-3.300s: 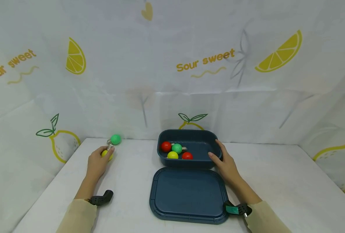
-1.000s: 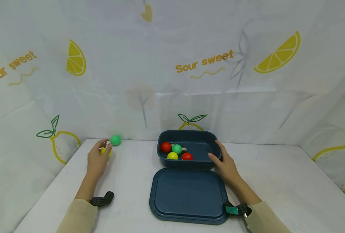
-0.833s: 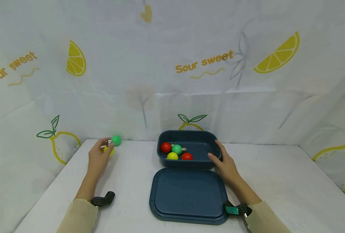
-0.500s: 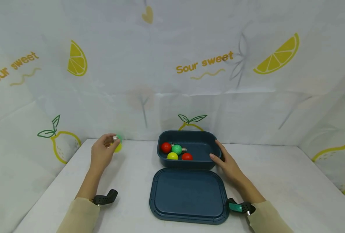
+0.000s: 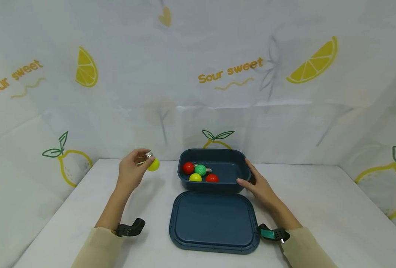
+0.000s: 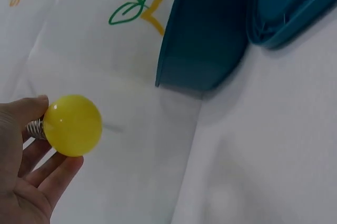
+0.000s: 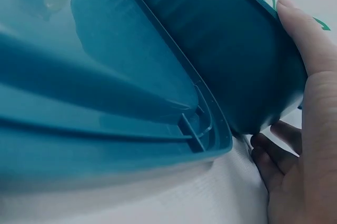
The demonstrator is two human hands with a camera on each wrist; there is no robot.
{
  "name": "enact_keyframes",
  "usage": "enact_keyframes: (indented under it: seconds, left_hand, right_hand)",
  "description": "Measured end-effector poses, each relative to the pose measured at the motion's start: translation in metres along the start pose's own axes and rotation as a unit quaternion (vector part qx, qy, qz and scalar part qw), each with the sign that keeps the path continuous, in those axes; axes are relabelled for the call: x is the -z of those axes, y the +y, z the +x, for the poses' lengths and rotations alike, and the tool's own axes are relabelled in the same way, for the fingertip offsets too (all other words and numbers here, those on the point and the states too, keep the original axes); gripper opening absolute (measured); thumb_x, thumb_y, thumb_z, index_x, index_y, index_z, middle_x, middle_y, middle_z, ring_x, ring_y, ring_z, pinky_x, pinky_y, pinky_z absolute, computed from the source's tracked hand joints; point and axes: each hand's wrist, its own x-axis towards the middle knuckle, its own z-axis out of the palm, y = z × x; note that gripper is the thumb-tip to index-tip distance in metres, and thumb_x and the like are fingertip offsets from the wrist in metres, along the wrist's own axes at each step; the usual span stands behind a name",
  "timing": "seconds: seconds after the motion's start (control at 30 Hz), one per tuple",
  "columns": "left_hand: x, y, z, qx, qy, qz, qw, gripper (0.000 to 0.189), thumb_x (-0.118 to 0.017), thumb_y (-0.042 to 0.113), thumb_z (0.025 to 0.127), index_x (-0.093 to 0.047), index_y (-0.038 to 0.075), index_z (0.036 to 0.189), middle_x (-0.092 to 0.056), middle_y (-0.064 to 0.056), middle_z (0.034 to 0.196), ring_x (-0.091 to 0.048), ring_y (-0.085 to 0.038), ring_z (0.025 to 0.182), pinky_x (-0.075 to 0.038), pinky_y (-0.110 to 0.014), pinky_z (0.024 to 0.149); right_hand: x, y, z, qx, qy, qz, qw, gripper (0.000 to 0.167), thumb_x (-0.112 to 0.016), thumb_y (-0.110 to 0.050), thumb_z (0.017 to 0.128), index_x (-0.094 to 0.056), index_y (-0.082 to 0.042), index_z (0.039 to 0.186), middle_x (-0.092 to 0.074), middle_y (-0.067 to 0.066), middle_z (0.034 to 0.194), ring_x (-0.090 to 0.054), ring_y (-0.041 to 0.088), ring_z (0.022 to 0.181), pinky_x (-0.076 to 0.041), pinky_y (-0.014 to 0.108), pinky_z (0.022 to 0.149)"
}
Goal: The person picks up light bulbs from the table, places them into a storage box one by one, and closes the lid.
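Note:
My left hand (image 5: 131, 170) pinches a yellow light bulb (image 5: 153, 165) and holds it above the table, left of the box. The left wrist view shows the yellow bulb (image 6: 72, 125) with its silver screw base between thumb and fingers. My right hand (image 5: 258, 186) grips the right end of a dark blue plastic box (image 5: 229, 187), thumb at the front rim and fingers round the end wall. Inside the box lie a red bulb (image 5: 188, 168), a green bulb (image 5: 200, 170), another yellow bulb (image 5: 195, 177) and a second red bulb (image 5: 212, 178).
The matching blue lid (image 5: 214, 223) lies flat on the white table (image 5: 295, 201) just in front of the box. A white cloth backdrop (image 5: 134, 119) with lemon prints stands directly behind. A loose green bulb seen earlier at back left is out of sight.
My left hand has picked up the yellow bulb, lifting it and carrying it rightward toward the box. The loose green bulb behind that hand has dropped from view. My right hand stays on the box.

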Motion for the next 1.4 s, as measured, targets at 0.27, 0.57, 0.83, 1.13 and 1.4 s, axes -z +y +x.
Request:
enact_keyframes:
  seconds: [0.27, 0.57, 0.83, 1.13, 1.4]
  left_hand:
    - [-0.042, 0.029, 0.005, -0.022, 0.018, -0.041, 0.9987, 0.033, -0.076, 0.016, 0.091, -0.067, 0.003, 0.120, -0.069, -0.014, 0.118, -0.070, -0.031, 0.111, -0.060, -0.042, 0.094]
    - [-0.090, 0.062, 0.015, -0.058, -0.051, -0.050, 0.9957, 0.031, -0.075, 0.019, 0.093, -0.070, 0.006, 0.120, -0.074, -0.011, 0.112, -0.071, -0.025, 0.104, -0.060, -0.040, 0.094]
    - [-0.127, 0.075, 0.018, -0.034, -0.125, -0.050, 0.9903, 0.033, -0.073, 0.019, 0.094, -0.069, 0.004, 0.123, -0.075, -0.011, 0.113, -0.071, -0.025, 0.104, -0.060, -0.037, 0.093]
    - [-0.165, 0.071, 0.025, 0.007, -0.176, -0.057, 0.9827, 0.032, -0.073, 0.023, 0.094, -0.070, 0.006, 0.122, -0.074, -0.011, 0.114, -0.071, -0.025, 0.104, -0.060, -0.036, 0.090]
    - [-0.188, 0.059, 0.029, -0.009, -0.213, 0.007, 0.9769, 0.030, -0.071, 0.020, 0.095, -0.070, 0.006, 0.122, -0.074, -0.010, 0.117, -0.071, -0.025, 0.109, -0.059, -0.039, 0.094]
  right_hand:
    - [-0.003, 0.002, 0.002, -0.005, 0.004, 0.015, 0.9999, 0.086, -0.065, -0.043, 0.096, -0.013, -0.029, 0.164, -0.023, 0.017, 0.168, -0.057, 0.036, 0.121, -0.050, 0.032, 0.083]
    - [-0.001, -0.003, 0.000, -0.004, -0.003, 0.002, 1.0000, 0.085, -0.061, -0.046, 0.097, -0.011, -0.029, 0.164, -0.018, 0.018, 0.169, -0.046, 0.045, 0.140, -0.047, 0.056, 0.106]
    - [-0.002, -0.001, -0.001, -0.001, -0.004, 0.013, 0.9999, 0.085, -0.061, -0.045, 0.097, -0.011, -0.029, 0.164, -0.014, 0.018, 0.170, -0.029, 0.047, 0.151, -0.034, 0.064, 0.117]
    - [-0.002, 0.000, 0.000, -0.011, -0.001, 0.031, 0.9995, 0.086, -0.063, -0.043, 0.097, -0.012, -0.029, 0.164, -0.014, 0.016, 0.170, -0.030, 0.044, 0.151, -0.034, 0.062, 0.118]
    - [-0.004, 0.000, 0.001, -0.013, -0.001, 0.042, 0.9990, 0.085, -0.064, -0.042, 0.097, -0.014, -0.030, 0.163, -0.015, 0.013, 0.171, -0.031, 0.040, 0.152, -0.035, 0.058, 0.119]
